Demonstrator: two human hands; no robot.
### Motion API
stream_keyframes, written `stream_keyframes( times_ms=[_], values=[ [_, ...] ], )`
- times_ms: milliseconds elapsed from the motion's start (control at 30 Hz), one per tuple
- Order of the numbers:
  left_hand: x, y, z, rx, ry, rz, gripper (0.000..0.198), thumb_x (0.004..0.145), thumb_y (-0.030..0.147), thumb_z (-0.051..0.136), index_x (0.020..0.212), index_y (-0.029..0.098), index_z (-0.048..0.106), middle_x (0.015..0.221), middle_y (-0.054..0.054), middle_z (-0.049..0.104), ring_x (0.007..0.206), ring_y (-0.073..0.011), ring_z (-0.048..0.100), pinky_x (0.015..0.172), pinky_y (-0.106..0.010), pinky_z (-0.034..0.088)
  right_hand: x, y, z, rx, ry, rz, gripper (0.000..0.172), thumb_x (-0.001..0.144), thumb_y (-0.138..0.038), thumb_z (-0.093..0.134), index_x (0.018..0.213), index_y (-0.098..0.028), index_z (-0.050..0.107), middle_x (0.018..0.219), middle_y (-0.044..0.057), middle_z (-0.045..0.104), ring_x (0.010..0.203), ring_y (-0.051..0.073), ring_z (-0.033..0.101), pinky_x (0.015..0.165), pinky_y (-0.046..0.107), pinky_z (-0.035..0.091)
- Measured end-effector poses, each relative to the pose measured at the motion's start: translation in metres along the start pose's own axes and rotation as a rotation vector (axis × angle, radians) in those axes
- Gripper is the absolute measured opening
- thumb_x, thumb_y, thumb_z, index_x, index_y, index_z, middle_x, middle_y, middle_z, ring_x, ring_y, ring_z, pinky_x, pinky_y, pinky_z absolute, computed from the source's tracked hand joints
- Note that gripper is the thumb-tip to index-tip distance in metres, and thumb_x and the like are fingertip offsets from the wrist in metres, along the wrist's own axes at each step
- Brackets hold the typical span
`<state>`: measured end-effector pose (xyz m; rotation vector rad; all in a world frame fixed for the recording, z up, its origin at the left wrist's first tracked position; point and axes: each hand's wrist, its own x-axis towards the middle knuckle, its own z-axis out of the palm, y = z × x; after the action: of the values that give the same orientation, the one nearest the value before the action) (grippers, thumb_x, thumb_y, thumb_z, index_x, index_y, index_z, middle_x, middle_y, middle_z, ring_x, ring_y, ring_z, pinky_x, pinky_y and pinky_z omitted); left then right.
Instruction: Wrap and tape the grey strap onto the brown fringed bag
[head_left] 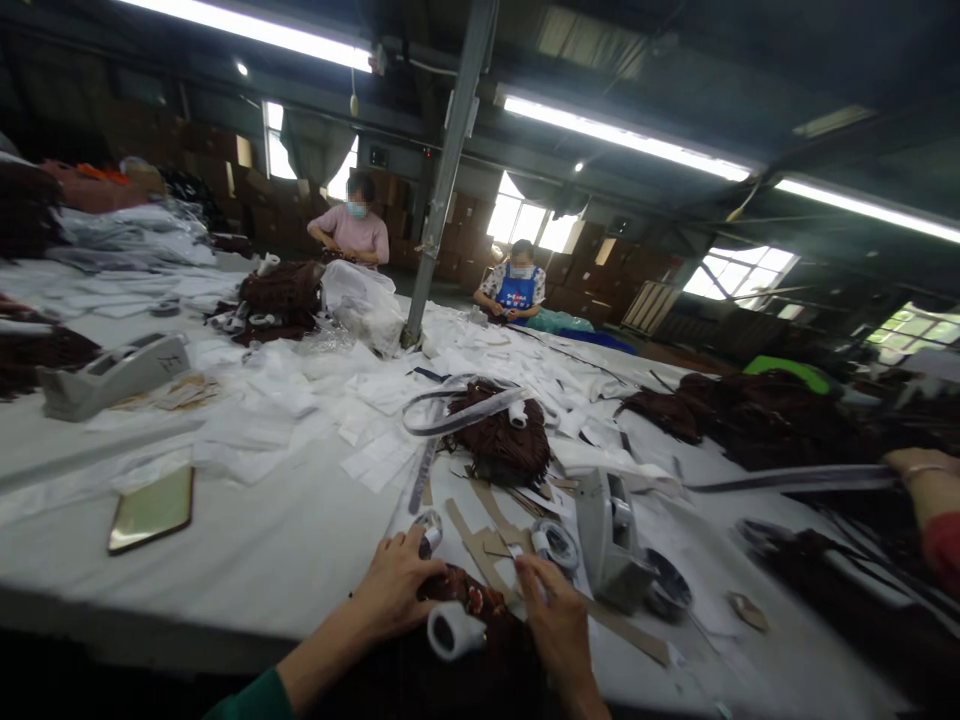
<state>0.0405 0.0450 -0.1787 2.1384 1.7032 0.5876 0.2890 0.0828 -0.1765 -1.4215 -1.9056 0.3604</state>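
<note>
A dark brown bag-like piece (pixel 472 590) with reddish shiny spots lies at the table's near edge, its lower part in shadow. My left hand (pixel 397 585) grips its left side, thumb on the brown surface. A white-wrapped ring (pixel 454 632) sticks up from the piece, and another wrapped ring (pixel 429 535) shows by my left fingertips. Over the right side, my right hand (pixel 555 615) is closed in a pinch on a thin tool (pixel 496 552), whose slim end points left. A wrapped coil (pixel 555 545) is just beyond my right fingers.
A grey tape dispenser (pixel 611 540) stands right of my right hand, with tan card strips (pixel 480 540) nearby. Ahead sits a fringed brown bundle (pixel 502 435) with a strap. A phone (pixel 152 510) and another dispenser (pixel 116 375) are left. A co-worker's arm (pixel 930 490) reaches in at right.
</note>
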Motion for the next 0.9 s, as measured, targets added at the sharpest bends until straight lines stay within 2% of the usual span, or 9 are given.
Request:
stream_keyframes(
  times_ms=[67, 167, 267, 367, 533, 600, 733, 800, 900],
  values=[
    [0.001, 0.003, 0.002, 0.022, -0.001, -0.009, 0.037, 0.068, 0.054, 0.070, 0.098, 0.032, 0.070, 0.115, -0.010, 0.050, 0.099, -0.0330, 0.052, 0.085, -0.048, 0.041, 0.019, 0.025, -0.003, -0.213, 0.112, 0.094, 0.045, 0.087, -0.050, 0.043, 0.101, -0.016, 0.070, 0.102, 0.014, 0.070, 0.095, 0.028, 0.064, 0.083, 0.041, 0.050],
    [-0.002, 0.002, 0.007, 0.055, 0.078, -0.012, 0.033, 0.072, 0.050, 0.068, 0.096, 0.028, 0.069, 0.113, -0.012, 0.052, 0.098, -0.0324, 0.052, 0.084, -0.048, 0.041, 0.038, 0.053, 0.003, -0.480, 0.049, 0.153, 0.043, 0.079, -0.045, 0.052, 0.106, -0.014, 0.068, 0.099, 0.016, 0.070, 0.094, 0.035, 0.063, 0.075, 0.046, 0.050],
    [-0.007, -0.002, 0.015, 0.063, 0.181, 0.043, 0.035, 0.072, 0.041, 0.072, 0.104, 0.028, 0.067, 0.114, -0.013, 0.053, 0.101, -0.0325, 0.052, 0.087, -0.049, 0.041, 0.043, 0.056, 0.011, -0.493, 0.011, 0.107, 0.040, 0.081, -0.039, 0.051, 0.106, -0.013, 0.068, 0.092, 0.016, 0.070, 0.092, 0.034, 0.063, 0.075, 0.045, 0.050],
    [-0.011, -0.007, 0.022, 0.047, 0.281, 0.117, 0.055, 0.071, 0.037, 0.074, 0.123, 0.031, 0.057, 0.119, -0.013, 0.052, 0.106, -0.0326, 0.050, 0.091, -0.050, 0.041, 0.036, 0.033, 0.012, -0.318, 0.036, -0.134, 0.039, 0.085, -0.037, 0.049, 0.113, -0.015, 0.065, 0.101, 0.014, 0.069, 0.098, 0.029, 0.062, 0.085, 0.042, 0.048],
    [-0.012, -0.011, 0.026, 0.022, 0.350, 0.190, 0.078, 0.073, 0.031, 0.074, 0.140, 0.038, 0.037, 0.131, -0.012, 0.043, 0.110, -0.0313, 0.049, 0.091, -0.051, 0.045, 0.013, -0.016, 0.014, -0.155, -0.217, -0.560, 0.037, 0.080, -0.013, 0.047, 0.110, -0.026, 0.066, 0.104, 0.006, 0.070, 0.107, 0.025, 0.059, 0.098, 0.044, 0.039],
    [-0.012, -0.012, 0.026, 0.000, 0.357, 0.202, 0.075, 0.074, 0.027, 0.073, 0.139, 0.039, 0.039, 0.131, -0.011, 0.043, 0.111, -0.0317, 0.048, 0.091, -0.052, 0.045, 0.008, -0.020, 0.015, -0.158, -0.114, -0.578, 0.038, 0.080, -0.010, 0.045, 0.108, -0.024, 0.066, 0.100, 0.007, 0.070, 0.105, 0.025, 0.060, 0.098, 0.046, 0.038],
    [-0.014, -0.015, 0.028, -0.139, 0.438, 0.151, 0.057, 0.082, 0.018, 0.059, 0.135, 0.034, 0.046, 0.127, -0.010, 0.045, 0.111, -0.0283, 0.049, 0.093, -0.048, 0.047, 0.003, -0.011, 0.010, -0.126, 0.309, -0.344, 0.030, 0.088, -0.027, 0.050, 0.113, -0.017, 0.063, 0.105, 0.014, 0.067, 0.103, 0.030, 0.059, 0.091, 0.047, 0.045],
    [-0.015, -0.017, 0.030, -0.242, 0.509, 0.131, 0.050, 0.087, 0.014, 0.049, 0.133, 0.031, 0.047, 0.123, -0.010, 0.047, 0.112, -0.0253, 0.050, 0.095, -0.044, 0.047, -0.003, -0.008, 0.008, -0.099, 0.235, -0.356, 0.030, 0.089, -0.028, 0.051, 0.115, -0.019, 0.063, 0.106, 0.012, 0.067, 0.103, 0.029, 0.059, 0.089, 0.044, 0.048],
    [-0.017, -0.019, 0.032, -0.362, 0.588, 0.134, 0.044, 0.090, 0.014, 0.043, 0.131, 0.031, 0.049, 0.117, -0.008, 0.048, 0.111, -0.0217, 0.051, 0.096, -0.038, 0.047, -0.018, -0.012, 0.013, -0.043, -0.056, -0.562, 0.034, 0.086, -0.017, 0.049, 0.116, -0.025, 0.064, 0.101, 0.007, 0.069, 0.103, 0.025, 0.061, 0.087, 0.039, 0.051]
  ],
)
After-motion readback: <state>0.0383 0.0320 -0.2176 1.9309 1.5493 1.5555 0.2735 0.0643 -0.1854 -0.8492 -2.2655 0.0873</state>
